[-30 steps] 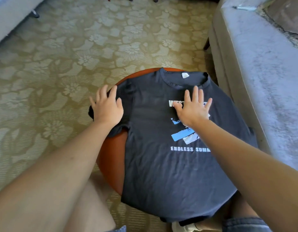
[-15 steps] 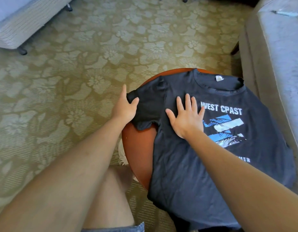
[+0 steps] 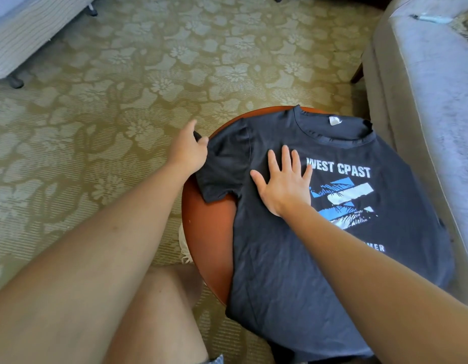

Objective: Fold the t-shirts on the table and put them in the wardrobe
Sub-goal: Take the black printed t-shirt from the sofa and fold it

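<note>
One dark t-shirt (image 3: 280, 258) lies face up on the round brown surface (image 3: 209, 232), its bottom edge hanging over the near side. At the left, the left hand (image 3: 187, 153) holds the end of the shirt's sleeve; its fingers (image 3: 203, 142) are curled tight round the cloth, right at the rim of the surface. Next to it, the right hand (image 3: 285, 187) lies flat on the shirt's chest, just beside the white words. Its fingers (image 3: 286, 157) are straight and spread apart, with the cloth under them. Far right, a grey sofa (image 3: 424, 114) stands close to the surface.
</note>
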A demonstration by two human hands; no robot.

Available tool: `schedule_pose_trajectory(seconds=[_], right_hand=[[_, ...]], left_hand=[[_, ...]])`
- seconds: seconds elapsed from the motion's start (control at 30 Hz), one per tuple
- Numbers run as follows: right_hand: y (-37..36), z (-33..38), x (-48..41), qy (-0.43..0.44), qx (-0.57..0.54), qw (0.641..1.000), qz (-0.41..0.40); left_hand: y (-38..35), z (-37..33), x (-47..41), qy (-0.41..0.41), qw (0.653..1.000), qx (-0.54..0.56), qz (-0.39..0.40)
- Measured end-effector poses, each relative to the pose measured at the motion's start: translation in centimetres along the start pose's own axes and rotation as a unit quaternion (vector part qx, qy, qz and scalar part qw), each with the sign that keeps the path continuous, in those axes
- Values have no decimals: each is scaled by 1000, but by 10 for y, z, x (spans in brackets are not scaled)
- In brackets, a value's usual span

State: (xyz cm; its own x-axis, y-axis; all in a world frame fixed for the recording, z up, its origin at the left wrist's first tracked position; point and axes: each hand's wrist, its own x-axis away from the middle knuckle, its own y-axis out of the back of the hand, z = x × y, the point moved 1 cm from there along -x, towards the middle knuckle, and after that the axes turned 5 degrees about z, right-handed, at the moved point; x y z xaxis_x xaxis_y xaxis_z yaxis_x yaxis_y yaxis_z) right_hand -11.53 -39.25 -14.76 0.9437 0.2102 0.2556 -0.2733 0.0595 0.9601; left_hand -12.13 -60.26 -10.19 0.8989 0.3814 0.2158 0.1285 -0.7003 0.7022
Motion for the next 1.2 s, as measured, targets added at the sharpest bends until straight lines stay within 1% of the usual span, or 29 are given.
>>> schedule_pose_trajectory(seconds=[0.13, 0.23, 0.27, 0.33, 0.37, 0.5, 0.57, 0.6, 0.67, 0.73, 0.77, 0.83, 0.93, 1.0, 1.07, 1.1, 1.13, 1.2], right_hand=[[0, 0, 0, 0, -3, 1000, -1], [0, 0, 0, 1, -4, 1000, -1], [1, 0, 0, 1, -5, 1000, 0], [1, 0, 1, 1, -4, 1000, 3], [1, 0, 1, 0, -3, 1000, 5], [1, 1, 0, -5, 0, 1000, 7], [1, 2, 0, -6, 1, 1000, 10], [1, 2, 0, -6, 0, 1000, 10], [1, 3, -1, -8, -2, 1000, 8], [1, 5, -4, -11, -5, 1000, 5], [1, 6, -6, -13, -6, 1000, 4], [0, 9, -9, -17, -5, 1000, 6], [2, 17, -13, -14, -5, 1000, 12], [7, 23, -18, 5, -7, 999, 39], [15, 27, -18, 28, -39, 996, 80], [19, 27, -16, 36, -62, 994, 87], [21, 25, -12, 39, -76, 993, 80], [20, 15, -1, 37, -70, 996, 42]], left_hand=[[5, 2, 9, 105, 993, 48, 33], [8, 5, 15, 152, 977, 136, 62], [9, 5, 19, 155, 974, 150, 74], [10, 7, 25, 129, 979, 130, 92], [10, 8, 27, 96, 984, 117, 89], [7, 10, 38, -19, 991, 124, 40], [1, 13, 39, -37, 993, 107, 23], [-3, 14, 39, -31, 994, 105, 28], [-10, 13, 38, -17, 992, 103, 65], [-15, 11, 40, -11, 992, 63, 112], [-15, 11, 40, -10, 992, 41, 120], [-13, 13, 37, 3, 993, 31, 117], [-3, 20, 27, 39, 991, 48, 118], [5, 26, 21, 57, 989, 51, 125], [13, 30, 20, 72, 988, 44, 129], [16, 32, 20, 79, 987, 40, 131], [18, 33, 20, 83, 987, 37, 132], [23, 31, 22, 85, 987, 27, 133]])
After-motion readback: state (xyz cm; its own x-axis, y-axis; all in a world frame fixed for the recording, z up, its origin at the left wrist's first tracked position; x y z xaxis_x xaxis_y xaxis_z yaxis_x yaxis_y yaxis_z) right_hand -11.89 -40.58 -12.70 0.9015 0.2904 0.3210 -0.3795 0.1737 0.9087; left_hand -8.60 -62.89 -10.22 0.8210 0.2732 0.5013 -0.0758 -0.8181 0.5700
